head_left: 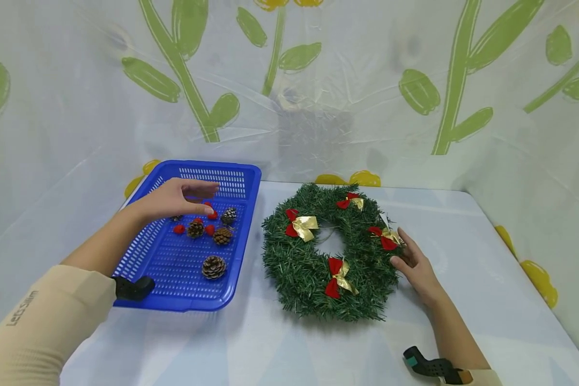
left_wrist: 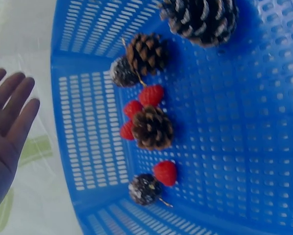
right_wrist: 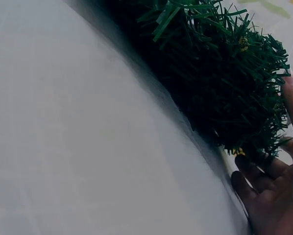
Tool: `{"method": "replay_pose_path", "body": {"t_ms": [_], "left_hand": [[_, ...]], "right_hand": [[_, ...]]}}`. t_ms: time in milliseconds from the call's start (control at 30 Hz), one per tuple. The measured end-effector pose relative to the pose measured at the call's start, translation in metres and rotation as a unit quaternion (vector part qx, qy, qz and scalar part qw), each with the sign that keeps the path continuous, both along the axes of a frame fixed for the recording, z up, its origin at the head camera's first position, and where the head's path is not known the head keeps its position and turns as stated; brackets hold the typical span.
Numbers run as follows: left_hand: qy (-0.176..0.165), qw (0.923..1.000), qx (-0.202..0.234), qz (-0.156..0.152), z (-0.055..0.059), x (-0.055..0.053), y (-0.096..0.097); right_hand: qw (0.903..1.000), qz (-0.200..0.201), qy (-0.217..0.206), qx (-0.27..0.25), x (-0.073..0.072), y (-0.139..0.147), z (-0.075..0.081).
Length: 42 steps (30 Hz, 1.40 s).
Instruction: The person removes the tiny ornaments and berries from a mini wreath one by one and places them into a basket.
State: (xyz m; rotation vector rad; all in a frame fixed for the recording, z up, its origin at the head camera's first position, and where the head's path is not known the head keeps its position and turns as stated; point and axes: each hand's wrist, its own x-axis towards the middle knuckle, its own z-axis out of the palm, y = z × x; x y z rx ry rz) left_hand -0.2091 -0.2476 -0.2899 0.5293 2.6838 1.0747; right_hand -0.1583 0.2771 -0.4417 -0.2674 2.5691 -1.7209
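Observation:
A green wreath (head_left: 284,268) with several red and gold bows (head_left: 338,276) lies on the table. My right hand (head_left: 421,271) holds its right edge between thumb and fingers; in the right wrist view, curled fingers (right_wrist: 264,183) reach around the wreath's side (right_wrist: 220,98). Over the blue basket (head_left: 173,289) hovers my left hand (head_left: 173,199), fingers extended and holding nothing. Below it in the basket are pine cones (head_left: 214,267), some white-tipped, and red berries (head_left: 209,230). The left wrist view shows the left hand (left_wrist: 7,127) apart from the pine cones (left_wrist: 154,128) and berries (left_wrist: 165,172).
The white table (head_left: 444,214) carries the basket on the left and the wreath near the middle. A pale curtain (head_left: 342,96) printed with green stems and yellow flowers surrounds the table's back and sides.

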Motion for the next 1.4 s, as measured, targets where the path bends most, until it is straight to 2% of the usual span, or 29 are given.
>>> {"method": "replay_pose_path", "body": {"t_ms": [167,467,567,700,800,900,1067,1233,1400], "left_hand": [[0.029,0.9987,-0.009,0.040,0.007,0.004,0.008],[0.085,0.9916,-0.035,0.092,0.019,0.018,0.014],[0.110,0.9871,-0.054,0.104,0.025,0.024,0.017],[0.166,0.9763,-0.079,0.114,0.031,0.036,0.025],[0.209,0.9673,-0.080,0.120,0.032,0.048,0.030],[0.225,0.9637,-0.061,0.131,0.033,0.059,0.035],[0.231,0.9608,-0.032,0.150,0.029,0.075,0.043],[0.286,0.9462,-0.050,0.143,0.016,0.084,0.054],[0.339,0.9296,-0.064,0.128,-0.001,0.084,0.071]], "right_hand": [[0.9999,-0.002,0.007,0.009,0.002,-0.001,0.002],[0.9978,0.002,0.066,-0.002,0.002,-0.004,0.009],[0.9968,0.009,0.079,-0.006,0.002,-0.003,0.011],[0.9952,0.014,0.097,0.006,0.003,-0.001,0.018],[0.9934,0.016,0.111,0.021,0.007,0.000,0.027],[0.9911,0.019,0.125,0.042,0.011,0.000,0.035],[0.9856,0.021,0.162,0.044,0.016,-0.002,0.047],[0.9827,0.013,0.180,0.043,0.021,-0.007,0.063],[0.9809,-0.009,0.182,0.068,0.027,-0.012,0.078]]}}
